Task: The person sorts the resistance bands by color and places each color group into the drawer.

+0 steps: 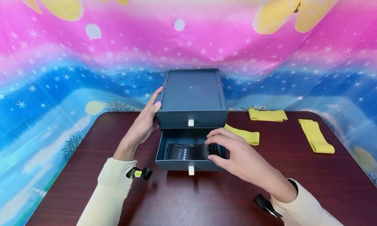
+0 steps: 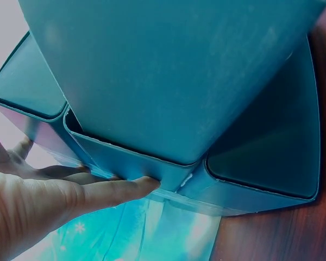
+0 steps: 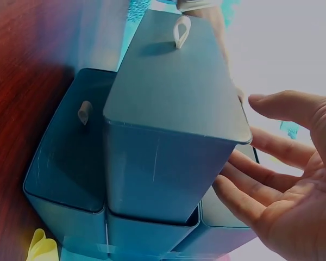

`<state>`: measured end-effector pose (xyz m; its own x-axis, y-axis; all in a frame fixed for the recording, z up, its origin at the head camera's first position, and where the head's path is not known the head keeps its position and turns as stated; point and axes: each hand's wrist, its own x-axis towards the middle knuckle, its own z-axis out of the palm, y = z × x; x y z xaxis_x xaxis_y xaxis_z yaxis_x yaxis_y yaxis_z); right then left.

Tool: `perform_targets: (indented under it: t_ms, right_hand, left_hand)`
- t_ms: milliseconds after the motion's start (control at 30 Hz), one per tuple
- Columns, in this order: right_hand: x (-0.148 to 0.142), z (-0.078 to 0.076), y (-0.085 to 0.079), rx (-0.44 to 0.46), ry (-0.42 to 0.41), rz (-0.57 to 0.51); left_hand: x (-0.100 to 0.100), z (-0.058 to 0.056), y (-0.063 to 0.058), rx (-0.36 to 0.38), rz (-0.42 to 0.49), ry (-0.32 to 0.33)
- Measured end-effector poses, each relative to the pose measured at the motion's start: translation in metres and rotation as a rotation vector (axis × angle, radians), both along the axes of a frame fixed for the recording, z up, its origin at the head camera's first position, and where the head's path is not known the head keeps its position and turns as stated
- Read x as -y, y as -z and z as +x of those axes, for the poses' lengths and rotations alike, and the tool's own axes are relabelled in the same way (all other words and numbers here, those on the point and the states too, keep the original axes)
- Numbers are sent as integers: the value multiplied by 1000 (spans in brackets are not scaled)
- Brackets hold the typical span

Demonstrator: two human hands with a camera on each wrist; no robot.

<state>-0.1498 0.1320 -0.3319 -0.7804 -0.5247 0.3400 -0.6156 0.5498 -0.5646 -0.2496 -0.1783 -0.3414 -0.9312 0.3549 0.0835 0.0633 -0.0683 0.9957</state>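
A flat dark red-brown wood-grain table (image 1: 194, 203) bears a boxy blue-grey cabinet (image 1: 191, 91); its middle blue-grey drawer (image 1: 173, 166) stands pulled out; the left hand (image 1: 143, 124) rests, fingers extended, along the cabinet's left side; the right hand (image 1: 235, 150), loosely bent, thumb and fingers apart, is over the drawer's right side; inside lies a glossy black band (image 1: 194, 151) lettered "X-Heavy"; flat yellow bands (image 1: 316, 136) lie rightward.

The open drawer (image 1: 173, 165) is reachable front-left, its rear under the upper drawer (image 1: 173, 120).
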Motion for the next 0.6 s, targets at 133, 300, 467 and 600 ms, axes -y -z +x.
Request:
perform_targets:
  t_ms: [133, 300, 467, 600]
  right_hand:
    - [-1, 7, 1, -11, -25, -67]
    - [1, 19, 2, 15, -33, -131]
    - [4, 32, 5, 65, -49, -184]
    - [8, 41, 11, 128, -54, -213]
  left_hand:
    - [1, 1, 0, -2, -5, 0]
    - [0, 2, -2, 6, -10, -4]
    - [0, 2, -3, 6, -15, -1]
    - [0, 2, -3, 9, -15, -2]
